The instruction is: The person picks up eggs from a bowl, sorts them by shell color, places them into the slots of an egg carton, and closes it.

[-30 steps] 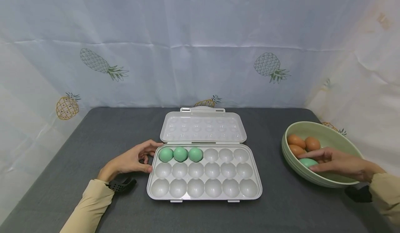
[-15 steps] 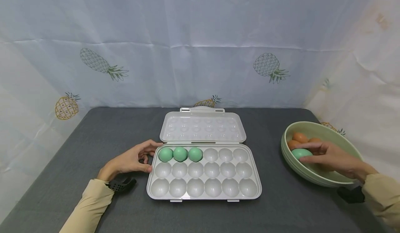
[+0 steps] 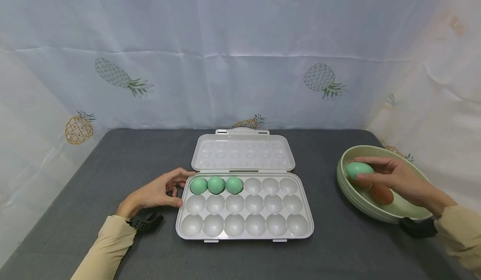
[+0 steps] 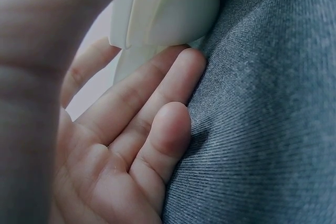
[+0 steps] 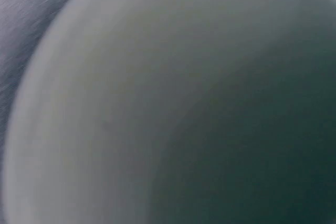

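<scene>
In the head view my right hand point(image 3: 400, 179) holds a green egg point(image 3: 358, 170) between thumb and fingers, over the left part of a pale green bowl point(image 3: 349, 201). Below it, a brown egg point(image 3: 381, 193) lies in the bowl; another is partly hidden by the hand. My left hand point(image 3: 155, 190) rests against the left side of a white egg tray point(image 3: 244, 233), thumb and index finger touching its edge. In the left wrist view its other fingers point(image 4: 170, 129) are loosely bent beside the tray wall. Three green eggs point(image 3: 216, 185) sit in the back row's left cups.
The tray's lid point(image 3: 243, 152) lies folded back behind it. A dark grey cloth point(image 3: 150, 155) covers the table, and a pineapple-print curtain point(image 3: 225, 84) hangs behind. The right wrist view is blurred, showing mostly the pale bowl point(image 5: 94, 103) and a dark green area.
My right hand has lifted the green egg from among the brown eggs and moved slightly left and up. Brown eggs have shifted in the bowl. My left hand stays put.
</scene>
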Action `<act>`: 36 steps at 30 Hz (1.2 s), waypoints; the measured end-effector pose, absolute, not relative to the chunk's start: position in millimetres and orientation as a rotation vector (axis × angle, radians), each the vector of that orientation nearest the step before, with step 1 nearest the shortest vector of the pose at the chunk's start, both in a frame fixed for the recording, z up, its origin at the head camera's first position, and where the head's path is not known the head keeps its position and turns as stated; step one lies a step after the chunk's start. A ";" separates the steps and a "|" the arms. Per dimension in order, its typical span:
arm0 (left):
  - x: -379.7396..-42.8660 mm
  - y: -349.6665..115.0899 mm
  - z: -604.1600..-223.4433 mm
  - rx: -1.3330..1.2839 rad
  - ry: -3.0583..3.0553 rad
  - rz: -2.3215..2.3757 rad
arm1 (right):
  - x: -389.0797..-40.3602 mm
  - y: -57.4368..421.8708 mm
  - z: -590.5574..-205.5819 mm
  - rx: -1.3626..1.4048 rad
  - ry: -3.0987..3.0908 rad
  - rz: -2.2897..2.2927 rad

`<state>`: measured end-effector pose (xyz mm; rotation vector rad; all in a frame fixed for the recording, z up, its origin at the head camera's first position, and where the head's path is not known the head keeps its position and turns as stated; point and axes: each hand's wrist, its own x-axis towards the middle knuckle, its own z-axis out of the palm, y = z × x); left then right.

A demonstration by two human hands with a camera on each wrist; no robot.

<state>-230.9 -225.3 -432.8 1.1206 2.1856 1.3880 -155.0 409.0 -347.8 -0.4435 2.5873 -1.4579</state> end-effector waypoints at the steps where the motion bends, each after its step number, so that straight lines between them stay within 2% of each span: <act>1: -230.8 -225.5 -432.9 1.122 2.186 1.387 | -155.3 405.5 -345.0 -0.435 2.610 -1.457; 14: -231.0 -225.2 -431.9 1.149 2.161 1.402 | -159.1 367.1 -328.4 -0.303 2.723 -1.375; 25: -229.2 -225.9 -433.1 1.140 2.176 1.394 | -173.1 330.1 -327.0 -0.313 2.623 -1.402; 36: -229.1 -224.7 -433.2 1.123 2.179 1.392 | -189.2 297.8 -332.1 -0.465 2.450 -1.593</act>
